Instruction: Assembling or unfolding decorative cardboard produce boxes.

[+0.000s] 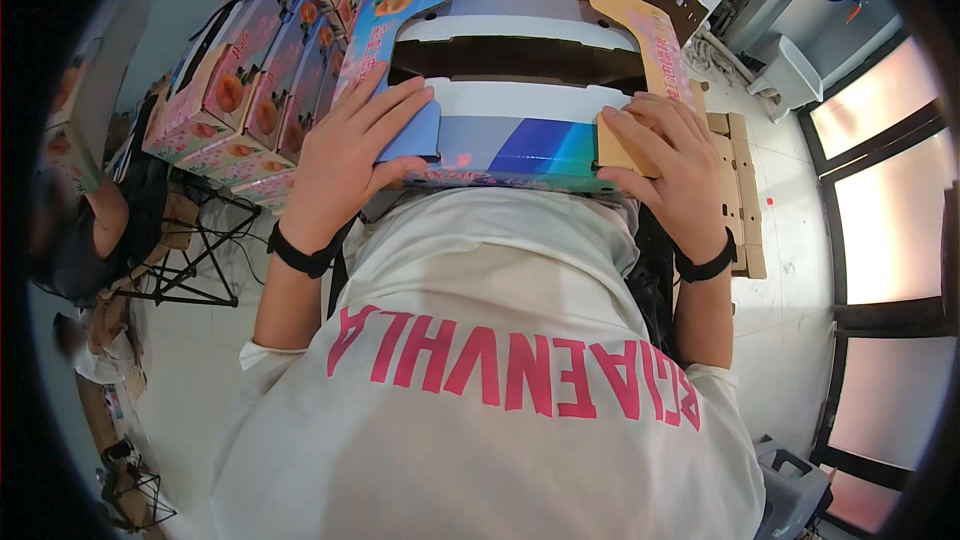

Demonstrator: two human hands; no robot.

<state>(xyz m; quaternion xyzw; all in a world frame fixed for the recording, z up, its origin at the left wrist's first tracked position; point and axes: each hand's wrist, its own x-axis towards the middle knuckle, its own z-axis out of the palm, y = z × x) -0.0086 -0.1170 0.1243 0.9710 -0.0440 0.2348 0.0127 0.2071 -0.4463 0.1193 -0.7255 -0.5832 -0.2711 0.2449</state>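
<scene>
Colourful carton (470,143) at upper centre of frame, dark opening beyond its near edge. Left hand (355,140) lies over the blue corner flap (418,132), fingers extended, thumb toward the lower edge; right hand (680,155) is bent over the orange corner flap (620,147), thumb likewise low. Both touch cardboard; whether either pinches or merely presses, cannot tell. Judgement: load both corners evenly, keep flaps flush, and spare the white strip (530,98) between hands, which would probably crease under uneven force.
</scene>
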